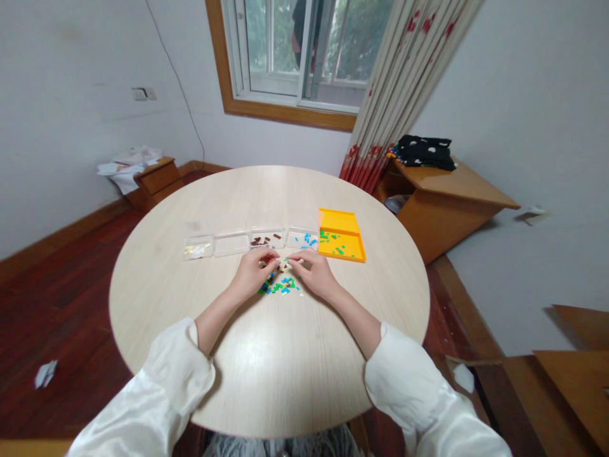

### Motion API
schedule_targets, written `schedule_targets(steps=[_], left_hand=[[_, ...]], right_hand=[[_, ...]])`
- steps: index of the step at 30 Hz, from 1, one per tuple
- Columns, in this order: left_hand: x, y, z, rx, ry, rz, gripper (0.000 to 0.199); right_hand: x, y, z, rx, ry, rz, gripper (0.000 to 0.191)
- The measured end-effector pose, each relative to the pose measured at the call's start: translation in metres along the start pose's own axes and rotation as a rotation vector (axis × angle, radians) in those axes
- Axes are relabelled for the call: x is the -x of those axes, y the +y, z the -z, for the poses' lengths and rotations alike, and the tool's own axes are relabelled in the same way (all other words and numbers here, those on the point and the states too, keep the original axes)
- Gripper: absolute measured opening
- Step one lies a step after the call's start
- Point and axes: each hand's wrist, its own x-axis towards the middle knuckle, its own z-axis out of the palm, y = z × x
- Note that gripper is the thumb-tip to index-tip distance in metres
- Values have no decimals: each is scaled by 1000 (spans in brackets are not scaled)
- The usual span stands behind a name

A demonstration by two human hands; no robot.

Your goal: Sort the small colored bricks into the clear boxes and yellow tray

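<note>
My left hand (254, 274) is closed in a pinch over a loose pile of small toy bricks (284, 285) in green, blue, brown and pale yellow. What its fingertips hold is too small to make out. Opposite it, my right hand (314, 274) pinches too, with a tiny green brick (287, 259) showing at its fingertips. Just beyond the hands stands a row of clear open boxes. One clear box (267, 247) has brown bricks, another (303, 246) blue ones. At the row's right end, an open yellow box (364, 249) contains green bricks.
Farther left are a clear box (184, 252) with pale yellow bricks and another clear box (231, 252). All rest on a round wooden table (266, 374). Behind it are a curtain (385, 95), a side cabinet (442, 203) with dark cloth, and a window.
</note>
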Motion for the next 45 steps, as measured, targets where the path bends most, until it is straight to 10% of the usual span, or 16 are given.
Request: schedule_targets(steps=[8, 19, 31, 38, 45], left_hand=[[0, -4, -1, 45, 29, 34, 8], [0, -4, 2, 6, 63, 6, 9], [-1, -7, 7, 5, 109, 33, 5], [-2, -6, 5, 82, 138, 69, 8], [-4, -6, 6, 71, 167, 64, 9]], right_hand=[[-3, -1, 9, 23, 66, -36, 22], [-16, 26, 72, 62, 590, -196, 26], [-17, 35, 78, 90, 719, -229, 25], [-16, 30, 59, 26, 535, -199, 23], [-4, 11, 21, 31, -45, -26, 10]])
